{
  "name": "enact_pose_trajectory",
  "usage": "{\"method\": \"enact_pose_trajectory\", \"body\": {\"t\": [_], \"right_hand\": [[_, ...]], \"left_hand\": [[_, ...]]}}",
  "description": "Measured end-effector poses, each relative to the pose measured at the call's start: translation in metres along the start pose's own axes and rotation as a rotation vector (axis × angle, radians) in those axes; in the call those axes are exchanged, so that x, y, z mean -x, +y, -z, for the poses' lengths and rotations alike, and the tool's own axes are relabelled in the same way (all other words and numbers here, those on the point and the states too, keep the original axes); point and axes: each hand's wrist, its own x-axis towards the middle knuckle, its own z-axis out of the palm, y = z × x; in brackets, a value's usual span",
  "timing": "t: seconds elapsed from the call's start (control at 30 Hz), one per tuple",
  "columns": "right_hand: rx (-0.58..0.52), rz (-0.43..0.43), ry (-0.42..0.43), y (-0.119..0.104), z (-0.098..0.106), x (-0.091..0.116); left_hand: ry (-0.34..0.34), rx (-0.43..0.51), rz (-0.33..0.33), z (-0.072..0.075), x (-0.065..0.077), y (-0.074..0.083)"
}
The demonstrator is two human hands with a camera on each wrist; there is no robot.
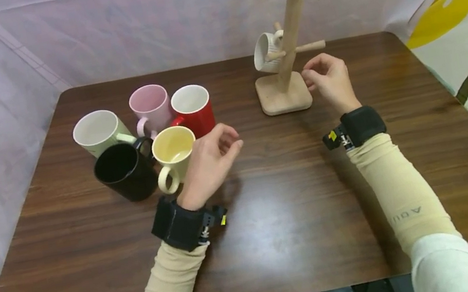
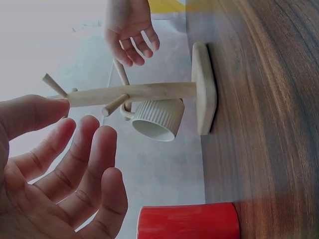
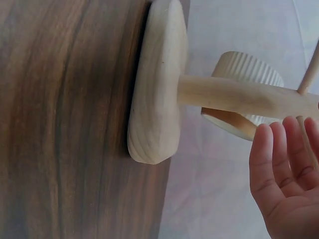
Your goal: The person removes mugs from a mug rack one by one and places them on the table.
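My left hand hovers beside the yellow mug, fingers loosely bent and nothing in them. To the right, my right hand is near the base of a wooden mug tree, also holding nothing. A white ribbed mug hangs tilted by its handle on a lower peg; the left wrist view shows this ribbed mug too. Relaxed fingers of the right hand appear near the post in the right wrist view. Whether they touch the tree cannot be told.
Left of the tree stand a red mug, a pink mug, a pale green mug and a black mug, close together. They share the brown wooden table, with a white curtain behind.
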Motion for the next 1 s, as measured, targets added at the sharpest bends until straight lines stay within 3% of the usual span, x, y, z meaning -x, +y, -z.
{"method": "enact_pose_trajectory", "body": {"t": [0.23, 0.53, 0.77, 1.0], "right_hand": [[0.045, -0.083, 0.014, 0.004, -0.002, -0.010], [-0.061, -0.179, 0.031, 0.011, -0.004, -0.026], [-0.079, -0.208, -0.004, 0.009, -0.010, -0.036], [-0.162, -0.242, 0.017, 0.009, -0.013, -0.049]], "left_hand": [[-0.009, 0.009, 0.007, 0.001, 0.002, -0.001], [-0.009, 0.007, -0.004, 0.001, 0.003, -0.001], [-0.014, -0.003, -0.001, 0.003, 0.005, 0.001], [-0.014, -0.009, 0.005, 0.007, 0.006, 0.003]]}}
